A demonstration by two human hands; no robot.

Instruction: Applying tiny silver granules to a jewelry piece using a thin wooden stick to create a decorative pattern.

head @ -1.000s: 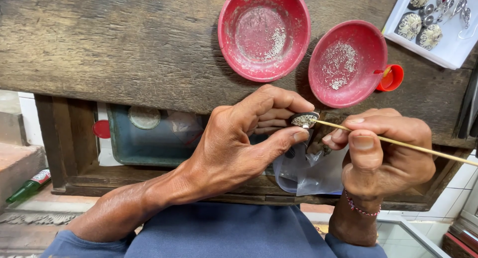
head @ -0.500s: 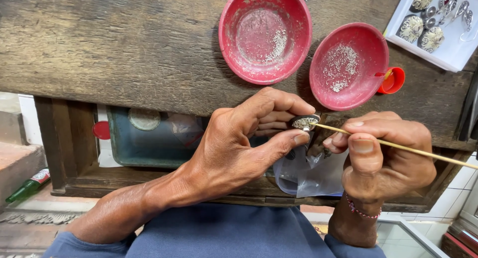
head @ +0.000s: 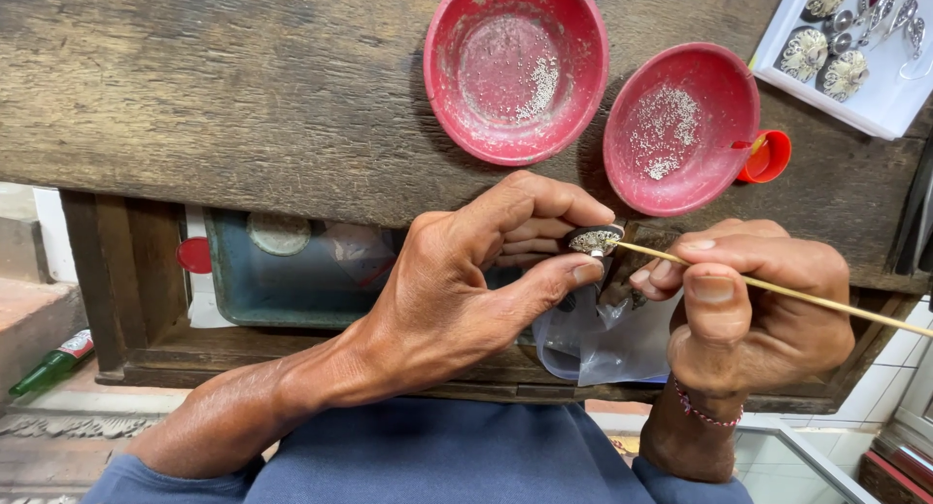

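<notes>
My left hand (head: 466, 280) pinches a small oval silver jewellery piece (head: 594, 239) between thumb and fingers, just below the edge of the worn wooden bench (head: 214, 86). My right hand (head: 758, 310) grips a thin wooden stick (head: 777, 288) like a pen, and its tip touches the top of the piece. Two red bowls (head: 515, 67) (head: 680, 125) with tiny silver granules sit on the bench just above my hands.
A small red cap (head: 766, 156) lies beside the right bowl. A white tray (head: 865, 47) of finished silver ornaments is at the top right. Below the bench are a teal metal box (head: 282, 280), a clear plastic bag (head: 603, 339) and a green bottle (head: 53, 363) on the floor.
Both hands hold almost the same pose; the stick tip stays at the jewellery piece, with only slight shifts of the hands.
</notes>
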